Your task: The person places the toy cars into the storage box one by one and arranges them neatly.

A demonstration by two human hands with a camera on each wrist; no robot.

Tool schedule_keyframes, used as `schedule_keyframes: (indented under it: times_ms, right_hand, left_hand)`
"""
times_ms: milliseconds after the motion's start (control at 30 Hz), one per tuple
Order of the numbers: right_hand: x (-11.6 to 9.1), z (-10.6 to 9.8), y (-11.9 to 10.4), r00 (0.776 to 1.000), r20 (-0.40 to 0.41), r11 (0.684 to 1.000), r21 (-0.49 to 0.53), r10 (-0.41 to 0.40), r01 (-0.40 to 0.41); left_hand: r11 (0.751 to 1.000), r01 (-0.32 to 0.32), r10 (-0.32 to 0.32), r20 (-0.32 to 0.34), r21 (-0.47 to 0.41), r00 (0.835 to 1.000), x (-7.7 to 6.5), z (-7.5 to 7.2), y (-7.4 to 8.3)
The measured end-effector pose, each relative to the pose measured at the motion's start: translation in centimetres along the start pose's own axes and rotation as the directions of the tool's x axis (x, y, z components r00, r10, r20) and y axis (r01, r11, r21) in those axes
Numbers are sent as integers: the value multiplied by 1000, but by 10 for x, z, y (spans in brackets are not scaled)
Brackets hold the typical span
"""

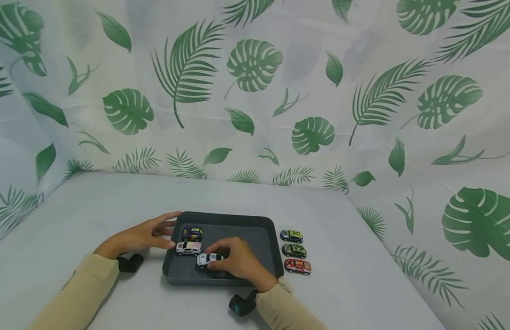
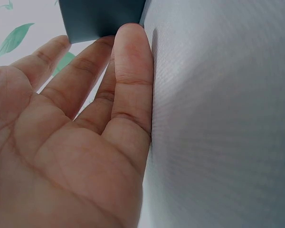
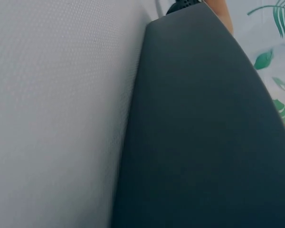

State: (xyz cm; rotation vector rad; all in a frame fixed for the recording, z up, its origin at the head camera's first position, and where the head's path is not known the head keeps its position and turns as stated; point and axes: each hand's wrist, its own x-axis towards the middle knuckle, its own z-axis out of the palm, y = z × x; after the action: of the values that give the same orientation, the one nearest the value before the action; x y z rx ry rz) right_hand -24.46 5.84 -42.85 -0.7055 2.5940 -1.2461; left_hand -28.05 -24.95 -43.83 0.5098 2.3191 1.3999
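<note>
pinch by right hand (image 1: 235,257) on white car (image 1: 207,260) within grey tray (image 1: 248,234), two more cars (image 1: 189,248) inside

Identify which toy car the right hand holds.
The white toy car with black markings; the right hand pinches it alone, not the white toy car with pink markings.

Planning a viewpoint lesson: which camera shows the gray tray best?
The head view: the gray tray shows rim and inside, partly behind the right hand. The left wrist view shows only part of an outer wall; the right wrist view, one side close up.
</note>
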Motion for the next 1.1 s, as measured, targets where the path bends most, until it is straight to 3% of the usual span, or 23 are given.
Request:
schedule_keyframes:
  times_ms: [367,800,1100]
  right_hand:
    - [4,8,-9,1000,0,999,-49,-12,12]
    - [9,18,-17,999,20,999,-32,-35,36]
    - [14,26,-24,999,15,994,-98,-44,46]
  left_hand:
    - [1000,1,-1,4,-12,1000,-1,-1,1]
    - [1000,13,-13,-5,-7,1000,-2,-1,1]
    - [1000,13,-13,-3,-12,1000,0,-1,0]
